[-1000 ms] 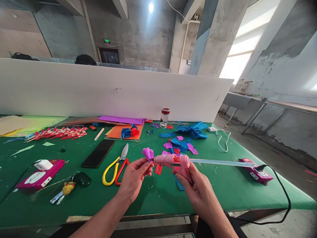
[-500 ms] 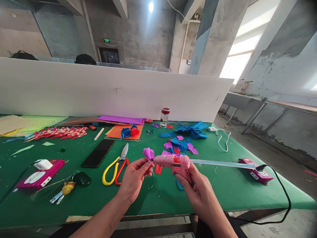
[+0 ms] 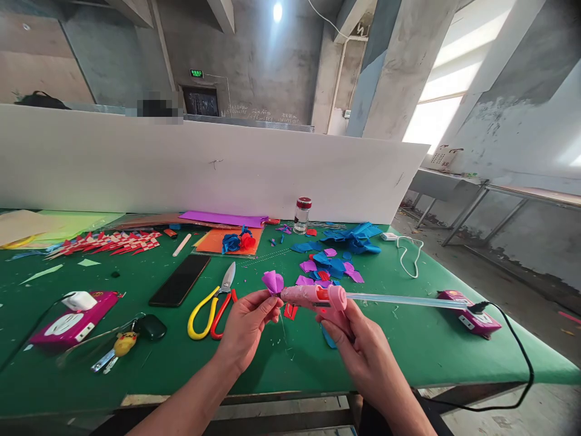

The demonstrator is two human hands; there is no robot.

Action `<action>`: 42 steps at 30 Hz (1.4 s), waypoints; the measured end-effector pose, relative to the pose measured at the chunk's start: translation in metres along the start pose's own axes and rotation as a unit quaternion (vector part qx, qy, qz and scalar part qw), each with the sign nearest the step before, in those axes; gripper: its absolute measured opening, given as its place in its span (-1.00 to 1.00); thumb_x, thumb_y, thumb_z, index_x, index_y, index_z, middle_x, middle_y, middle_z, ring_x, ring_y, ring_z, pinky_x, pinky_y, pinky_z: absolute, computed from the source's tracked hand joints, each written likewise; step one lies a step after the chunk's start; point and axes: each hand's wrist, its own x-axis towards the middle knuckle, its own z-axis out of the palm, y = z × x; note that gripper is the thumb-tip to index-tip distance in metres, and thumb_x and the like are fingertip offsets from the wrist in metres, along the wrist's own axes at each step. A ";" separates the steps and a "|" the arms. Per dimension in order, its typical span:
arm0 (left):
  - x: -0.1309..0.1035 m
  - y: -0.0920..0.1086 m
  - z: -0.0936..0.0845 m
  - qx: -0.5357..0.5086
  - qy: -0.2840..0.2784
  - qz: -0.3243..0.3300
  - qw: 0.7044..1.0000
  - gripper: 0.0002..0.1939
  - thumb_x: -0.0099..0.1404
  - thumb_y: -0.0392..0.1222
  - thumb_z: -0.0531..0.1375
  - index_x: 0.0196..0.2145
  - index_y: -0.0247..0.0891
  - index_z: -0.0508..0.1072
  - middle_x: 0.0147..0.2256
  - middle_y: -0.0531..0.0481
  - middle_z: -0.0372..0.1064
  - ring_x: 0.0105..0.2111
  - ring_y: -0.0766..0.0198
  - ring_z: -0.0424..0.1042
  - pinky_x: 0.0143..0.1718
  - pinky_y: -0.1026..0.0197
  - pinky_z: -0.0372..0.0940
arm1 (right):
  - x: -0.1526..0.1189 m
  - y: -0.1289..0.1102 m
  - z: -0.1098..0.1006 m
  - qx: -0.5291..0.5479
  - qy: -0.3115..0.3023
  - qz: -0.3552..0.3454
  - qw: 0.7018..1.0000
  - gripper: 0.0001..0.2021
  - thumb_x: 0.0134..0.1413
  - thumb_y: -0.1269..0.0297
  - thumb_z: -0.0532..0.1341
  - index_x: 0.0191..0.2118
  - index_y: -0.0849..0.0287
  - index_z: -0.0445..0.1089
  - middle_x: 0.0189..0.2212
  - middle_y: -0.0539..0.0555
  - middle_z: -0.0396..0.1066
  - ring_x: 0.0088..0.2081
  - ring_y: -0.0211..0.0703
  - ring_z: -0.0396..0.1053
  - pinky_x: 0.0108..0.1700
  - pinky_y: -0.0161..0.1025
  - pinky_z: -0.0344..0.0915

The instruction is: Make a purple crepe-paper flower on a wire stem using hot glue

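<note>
Between thumb and fingers, my left hand (image 3: 249, 322) pinches a small purple paper flower (image 3: 273, 282) by its base, petals pointing up. My right hand (image 3: 358, 336) is wrapped round the handle of a pink hot glue gun (image 3: 318, 297). Its nozzle points left and meets the flower's base, or nearly so; my fingertips partly hide the spot. A long clear glue stick (image 3: 403, 300) sticks out of the gun's back. Beyond the gun lie purple petals (image 3: 308, 266) and blue paper pieces (image 3: 333, 264). Scissors (image 3: 218, 306) with yellow and red handles rest left of my left hand.
A phone (image 3: 180, 280), a key bunch (image 3: 124, 342) and a purple power strip (image 3: 75, 321) lie to the left. Finished blue and red flowers (image 3: 238, 242) sit on orange paper. A red-lidded jar (image 3: 302, 216) stands before the white partition (image 3: 204, 160). Another purple socket block (image 3: 469, 315) is at right.
Almost nothing differs. The glue gun has shifted very slightly, and both hands keep their hold with the nozzle at the flower's base.
</note>
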 end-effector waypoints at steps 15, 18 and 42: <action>-0.001 0.002 0.002 0.007 0.016 -0.011 1.000 -0.77 -0.04 -0.15 0.42 -0.40 -0.32 0.60 -0.47 -0.04 0.48 -0.51 0.38 0.32 -0.42 0.28 0.24 | -0.001 0.003 0.000 -0.057 0.022 -0.018 0.998 -0.76 0.24 0.31 0.06 -0.01 0.14 0.31 -0.44 0.01 0.45 -0.48 -0.20 0.38 -0.41 -0.36 0.34; -0.001 0.001 0.001 0.007 0.015 -0.009 1.000 -0.78 -0.02 -0.15 0.41 -0.40 -0.32 0.60 -0.47 -0.04 0.48 -0.50 0.38 0.32 -0.42 0.28 0.24 | -0.001 0.001 0.000 -0.052 0.020 -0.020 0.998 -0.75 0.24 0.32 0.06 0.00 0.12 0.31 -0.37 0.04 0.48 -0.42 -0.18 0.42 -0.37 -0.36 0.34; 0.000 0.001 -0.002 -0.027 -0.004 -0.008 1.000 -0.79 -0.01 -0.16 0.42 -0.41 -0.34 0.59 -0.46 -0.03 0.48 -0.50 0.41 0.34 -0.45 0.34 0.27 | 0.001 0.009 -0.007 0.105 -0.008 0.101 0.989 -0.67 0.22 0.09 0.10 0.01 0.15 0.28 -0.39 0.05 0.40 -0.43 -0.19 0.30 -0.41 -0.34 0.23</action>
